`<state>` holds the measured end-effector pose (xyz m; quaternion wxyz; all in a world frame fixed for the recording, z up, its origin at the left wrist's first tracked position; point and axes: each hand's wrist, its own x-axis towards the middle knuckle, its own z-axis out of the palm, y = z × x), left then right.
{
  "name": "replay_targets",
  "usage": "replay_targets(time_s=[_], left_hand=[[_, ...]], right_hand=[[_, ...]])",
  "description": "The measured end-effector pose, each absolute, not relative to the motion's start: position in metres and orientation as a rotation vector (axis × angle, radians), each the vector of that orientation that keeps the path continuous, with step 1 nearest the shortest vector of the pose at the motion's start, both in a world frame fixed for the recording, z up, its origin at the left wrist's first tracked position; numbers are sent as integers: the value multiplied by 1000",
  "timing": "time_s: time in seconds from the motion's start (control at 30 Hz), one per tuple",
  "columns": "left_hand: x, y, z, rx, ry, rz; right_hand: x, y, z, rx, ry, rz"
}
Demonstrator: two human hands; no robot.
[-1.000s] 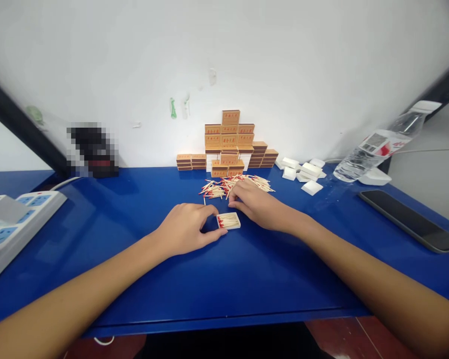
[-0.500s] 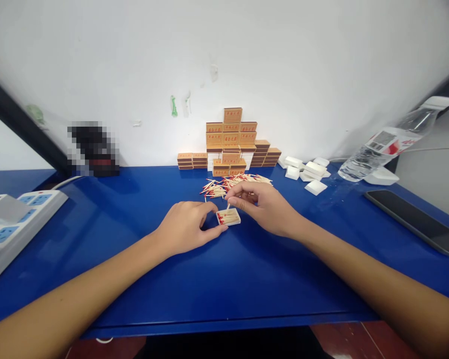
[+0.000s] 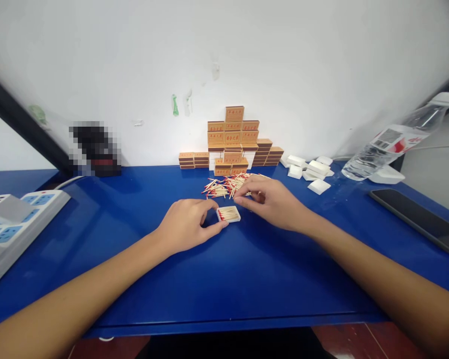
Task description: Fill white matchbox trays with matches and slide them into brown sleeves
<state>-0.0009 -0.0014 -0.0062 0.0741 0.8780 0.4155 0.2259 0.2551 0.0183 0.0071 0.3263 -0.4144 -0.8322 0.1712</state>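
A small white matchbox tray (image 3: 234,218) with a row of red-tipped matches (image 3: 228,213) in it lies on the blue table. My left hand (image 3: 185,225) holds its left end, index finger at the back corner and thumb at the front. To the right and slightly behind the tray is my right hand (image 3: 275,203), fingers curled, thumb and index tips a little apart; no match shows between them. Just beyond the fingers spreads a loose pile of matches (image 3: 230,185), partly covered by the right hand.
Matchboxes (image 3: 233,138) stand stacked against the wall. White trays (image 3: 317,169) lie at the back right, beside a tilted plastic bottle (image 3: 389,139) and a phone (image 3: 415,217). On the left are a power strip (image 3: 41,224) and a blurred dark object (image 3: 95,149).
My right hand has moved slightly right, away from the tray. The match that was between its fingers is no longer seen there. The tray's matches now lie more evenly; my left hand stays put.
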Motion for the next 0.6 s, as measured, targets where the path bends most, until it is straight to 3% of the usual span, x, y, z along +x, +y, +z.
replay_targets(time_s=[0.17, 0.37, 0.6], left_hand=[[0, -4, -4, 2650, 1180, 836], [-1, -4, -3, 2692, 1196, 555], [-1, -4, -2, 2684, 1223, 581]], right_hand=[[286, 35, 19, -1429, -2181, 186], [291, 39, 13, -1563, -2320, 177], [284, 37, 4, -1616, -2375, 135]])
